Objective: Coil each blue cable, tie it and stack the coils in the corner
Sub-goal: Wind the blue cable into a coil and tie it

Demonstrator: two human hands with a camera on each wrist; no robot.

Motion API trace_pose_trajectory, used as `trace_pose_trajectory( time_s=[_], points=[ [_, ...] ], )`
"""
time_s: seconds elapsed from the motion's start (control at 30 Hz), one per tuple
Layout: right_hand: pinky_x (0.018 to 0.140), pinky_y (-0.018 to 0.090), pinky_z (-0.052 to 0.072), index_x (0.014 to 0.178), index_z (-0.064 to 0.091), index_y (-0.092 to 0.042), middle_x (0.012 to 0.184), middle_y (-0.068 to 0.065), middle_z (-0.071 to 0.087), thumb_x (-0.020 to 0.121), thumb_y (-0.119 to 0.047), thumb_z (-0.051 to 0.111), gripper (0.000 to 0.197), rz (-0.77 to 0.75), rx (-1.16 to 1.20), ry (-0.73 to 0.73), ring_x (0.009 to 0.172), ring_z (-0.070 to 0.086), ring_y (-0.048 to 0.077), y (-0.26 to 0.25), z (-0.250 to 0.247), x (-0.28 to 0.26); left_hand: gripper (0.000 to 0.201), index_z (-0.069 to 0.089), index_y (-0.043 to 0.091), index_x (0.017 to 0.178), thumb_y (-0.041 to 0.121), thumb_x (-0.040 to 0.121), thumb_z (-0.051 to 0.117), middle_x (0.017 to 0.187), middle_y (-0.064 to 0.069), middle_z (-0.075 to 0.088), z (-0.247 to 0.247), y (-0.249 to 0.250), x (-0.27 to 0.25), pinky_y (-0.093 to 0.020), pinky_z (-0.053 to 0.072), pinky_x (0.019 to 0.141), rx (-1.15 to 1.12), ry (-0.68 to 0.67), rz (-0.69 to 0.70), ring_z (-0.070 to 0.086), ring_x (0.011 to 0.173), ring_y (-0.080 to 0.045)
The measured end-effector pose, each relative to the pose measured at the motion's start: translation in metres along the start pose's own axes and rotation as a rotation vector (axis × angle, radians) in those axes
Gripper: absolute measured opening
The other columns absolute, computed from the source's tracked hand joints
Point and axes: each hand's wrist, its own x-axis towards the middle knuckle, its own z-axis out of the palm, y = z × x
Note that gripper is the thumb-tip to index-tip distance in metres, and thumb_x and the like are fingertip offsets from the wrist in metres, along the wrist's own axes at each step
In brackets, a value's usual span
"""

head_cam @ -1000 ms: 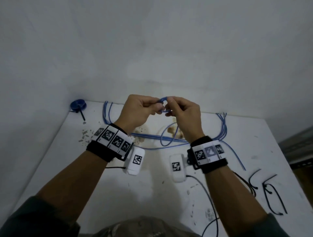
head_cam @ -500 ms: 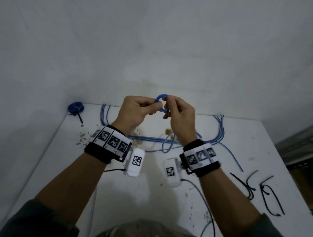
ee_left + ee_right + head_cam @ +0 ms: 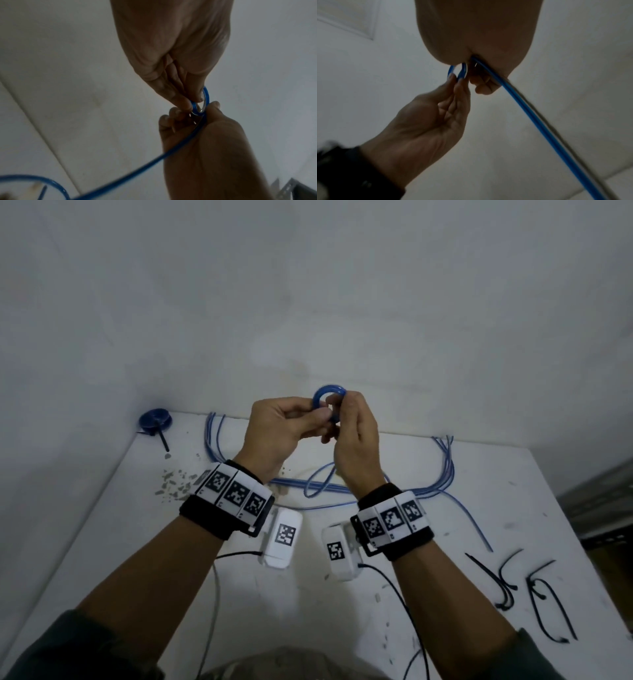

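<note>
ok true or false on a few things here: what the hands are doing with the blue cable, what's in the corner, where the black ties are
1. Both hands hold a small blue cable coil above the white table. True.
2. The left hand lies flat on the table. False: it is raised and pinches the coil.
3. A finished blue coil with a black tie sits in the far left corner. True.
4. The loose black zip ties lie by the left forearm. False: they lie to the right of the right forearm.
5. The right hand holds nothing. False: its fingers grip the coil, and cable trails down from it.
</note>
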Motion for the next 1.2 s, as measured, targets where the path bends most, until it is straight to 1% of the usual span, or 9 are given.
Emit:
trace_pose_trajectory(
  time_s=[0.13,0.3,0.43,0.53,0.7,0.8,0.93,1.13,1.2],
  points=[
    [0.055,0.022,0.034,0.08,0.043,-0.009,0.067,0.005,0.039,0.103,-0.023,0.031,0.03,-0.034,-0.105,0.025,0.059,0.035,0.012,0.006,0.0,-0.004,0.01,0.074,0.004,0.094,0.003,0.084,0.073,0.081,-0.01,0.076,-0.003,-0.004,-0.002,-0.025,0.057,0.071,0.12,-0.044,-0.055,0.073,0.075,-0.021],
    [0.058,0.027,0.029,0.078,0.044,-0.018,0.066,-0.006,0.041,0.107,-0.02,0.035,0.03,-0.123,-0.595,-0.389,0.059,0.038,0.01,0.003,-0.029,0.013,0.018,0.075,0.014,0.101,0.007,0.085,0.074,0.074,-0.002,0.075,-0.025,0.006,0.006,-0.026,0.056,0.061,0.38,-0.14,0.013,0.067,0.064,-0.016],
    [0.055,0.027,0.033,0.08,0.05,-0.023,0.066,-0.005,0.044,0.104,-0.027,0.039,0.027,-0.081,-0.214,-0.092,0.057,0.038,0.011,0.002,-0.017,0.004,0.014,0.074,0.007,0.098,0.002,0.086,0.07,0.075,-0.009,0.072,-0.012,0.005,0.006,-0.023,0.055,0.063,0.152,-0.001,0.014,0.064,0.059,-0.015],
    [0.048,0.03,0.034,0.09,0.053,-0.014,0.066,-0.005,0.048,0.107,-0.024,0.032,0.028,0.04,0.101,0.111,0.055,0.039,0.013,0.007,0.002,-0.011,0.013,0.073,0.005,0.098,0.003,0.087,0.067,0.08,-0.005,0.075,0.002,-0.003,-0.001,-0.022,0.056,0.064,-0.08,0.033,-0.063,0.063,0.063,-0.014],
    [0.058,0.021,0.04,0.082,0.052,-0.01,0.066,-0.011,0.054,0.106,-0.021,0.034,0.033,0.006,-0.066,0.123,0.058,0.048,0.003,0.017,-0.005,-0.012,0.017,0.073,0.003,0.103,0.004,0.087,0.068,0.095,-0.011,0.076,0.001,-0.012,-0.006,-0.024,0.057,0.073,-0.08,-0.074,-0.127,0.072,0.079,-0.019],
    [0.057,0.015,0.034,0.078,0.048,-0.006,0.065,-0.002,0.048,0.105,-0.015,0.038,0.03,-0.089,-0.248,-0.056,0.058,0.042,0.006,0.014,-0.019,-0.007,0.016,0.074,0.004,0.1,0.011,0.086,0.073,0.083,-0.012,0.074,-0.012,-0.006,0.0,-0.028,0.052,0.059,0.212,-0.086,-0.069,0.066,0.065,-0.018],
    [0.057,0.021,0.033,0.079,0.051,0.001,0.067,0.013,0.05,0.104,-0.021,0.04,0.035,-0.086,-0.389,-0.297,0.06,0.043,0.018,0.001,-0.032,0.001,0.013,0.076,0.01,0.099,0.013,0.087,0.072,0.065,0.006,0.069,-0.023,0.003,0.007,-0.026,0.046,0.053,0.403,-0.171,0.074,0.054,0.054,-0.008],
    [0.053,0.038,0.034,0.076,0.054,-0.001,0.064,0.02,0.042,0.104,-0.027,0.039,0.041,0.002,0.045,0.056,0.06,0.039,0.023,-0.009,-0.005,-0.005,0.021,0.071,0.0,0.104,0.008,0.086,0.066,0.077,-0.003,0.074,0.012,-0.007,-0.006,-0.018,0.049,0.061,-0.124,-0.034,-0.021,0.057,0.059,-0.008],
    [0.053,0.034,0.034,0.072,0.053,-0.009,0.061,0.008,0.043,0.104,-0.027,0.039,0.04,0.037,0.099,0.11,0.06,0.039,0.02,-0.007,0.0,-0.006,0.021,0.072,0.004,0.099,0.015,0.082,0.066,0.079,-0.003,0.075,0.014,-0.008,-0.008,-0.018,0.05,0.061,-0.134,-0.057,-0.053,0.058,0.06,-0.008]
  ],
)
